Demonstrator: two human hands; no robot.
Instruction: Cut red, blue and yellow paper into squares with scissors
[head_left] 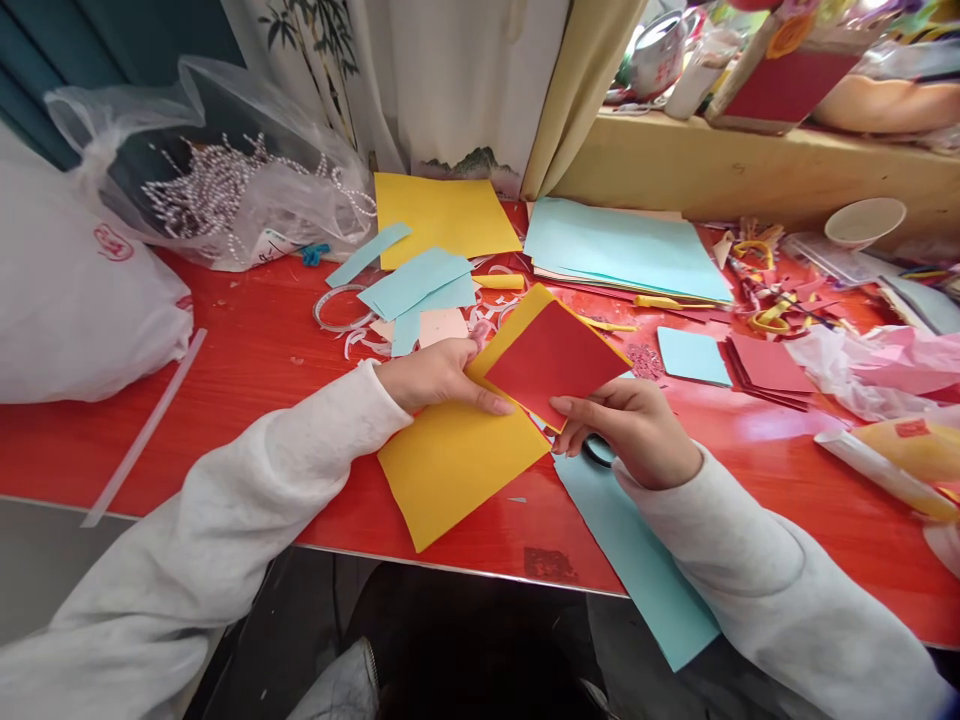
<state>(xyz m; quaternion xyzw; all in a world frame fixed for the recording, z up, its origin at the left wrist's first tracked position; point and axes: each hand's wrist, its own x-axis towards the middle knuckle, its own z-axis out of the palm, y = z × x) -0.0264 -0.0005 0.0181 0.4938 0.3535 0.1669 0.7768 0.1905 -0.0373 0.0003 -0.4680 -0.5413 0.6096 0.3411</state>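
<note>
My left hand (450, 378) grips a folded or layered sheet of yellow paper (461, 475), its thumb across the front. A red paper square (559, 362) lies against the upper part of the yellow, which shows along the square's edges. At the square's lower corner, my right hand (626, 425) pinches the red and yellow paper between thumb and fingers. Just below that hand, a black ring (598, 452), perhaps a scissors handle, shows in part. Under it a light blue sheet (637, 560) sticks out past the table's front edge.
Blue paper strips (420, 280), a tape roll (341, 308) and a yellow sheet (450, 215) lie behind my hands. A stack of blue sheets (622, 245) is at the back. Red squares (769, 365) lie to the right; plastic bags (90, 290) stand left on the red table (247, 370).
</note>
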